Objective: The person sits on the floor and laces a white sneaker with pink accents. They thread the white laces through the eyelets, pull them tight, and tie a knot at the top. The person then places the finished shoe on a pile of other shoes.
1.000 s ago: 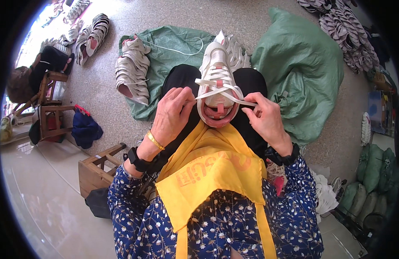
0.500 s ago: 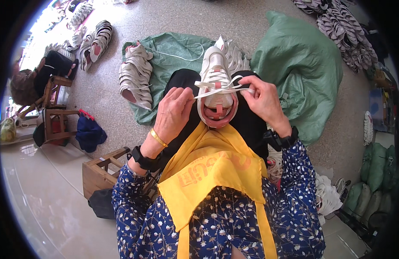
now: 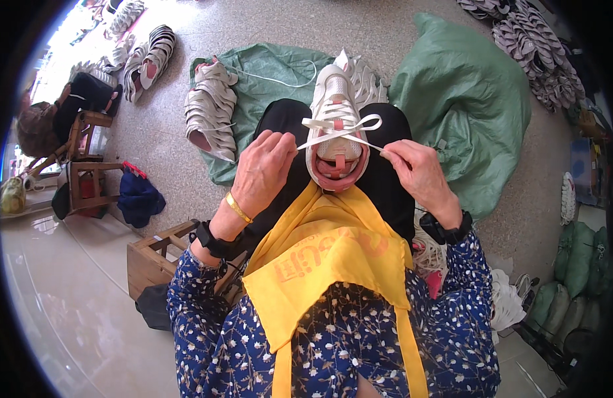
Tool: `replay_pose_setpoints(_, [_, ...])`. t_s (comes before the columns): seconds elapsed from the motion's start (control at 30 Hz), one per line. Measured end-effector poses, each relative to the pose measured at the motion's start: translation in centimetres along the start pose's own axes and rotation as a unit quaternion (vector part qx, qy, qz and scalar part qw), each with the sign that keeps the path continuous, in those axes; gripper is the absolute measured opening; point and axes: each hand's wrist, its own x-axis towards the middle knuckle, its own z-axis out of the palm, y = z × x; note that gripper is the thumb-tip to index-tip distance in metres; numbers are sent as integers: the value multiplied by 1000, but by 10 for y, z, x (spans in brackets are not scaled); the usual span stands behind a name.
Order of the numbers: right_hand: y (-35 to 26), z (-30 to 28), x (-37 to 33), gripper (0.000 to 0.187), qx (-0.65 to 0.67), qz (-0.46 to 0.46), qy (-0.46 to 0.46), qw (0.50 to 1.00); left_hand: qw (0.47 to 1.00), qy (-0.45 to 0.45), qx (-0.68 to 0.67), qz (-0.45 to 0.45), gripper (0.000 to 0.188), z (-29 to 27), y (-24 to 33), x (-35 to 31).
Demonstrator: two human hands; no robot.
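Note:
A white and pink sneaker rests between my knees, its toe pointing away from me and its pink-lined opening toward me. White shoelace is crossed over its tongue in a bow with a loop on either side. My left hand is closed on one end of the lace, left of the shoe. On the other side, my right hand pinches the other end between thumb and fingers. Both ends are stretched taut away from the bow.
A stack of nested shoe uppers lies on a green sheet at the left. At the right sits a bulky green sack. Wooden stools stand to my left. More uppers are piled at the far right.
My right hand has moved down and to the right, drawing its lace end out. The bow's loops now stand out more plainly. My left hand has shifted slightly.

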Motion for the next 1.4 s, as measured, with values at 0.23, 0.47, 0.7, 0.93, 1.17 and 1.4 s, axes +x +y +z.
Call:
replay_pose_setpoints(0.23, [14,-16,-6,11,-55,34,42,997,999,4,40,-10,12,-9,-12,-7])
replay_pose_setpoints(0.47, [35,-45,-35,12,-78,103,46,991,996,1,40,-85,12,-27,-47,-41])
replay_pose_setpoints(0.7, [63,-54,-58,15,-65,128,60,988,987,0,26,-157,12,-49,-80,-72])
replay_pose_setpoints(0.93, [72,-53,-62,15,-66,184,31,980,995,-11,60,-78,12,-58,-73,-66])
replay_pose_setpoints(1.17, [86,-52,-47,18,-63,181,-128,973,991,-96,19,-92,8,-50,-60,-38])
replay_pose_setpoints(1.4, [55,-86,44,21,243,227,-202,921,967,-31,-232,-99,9,-72,-52,71])
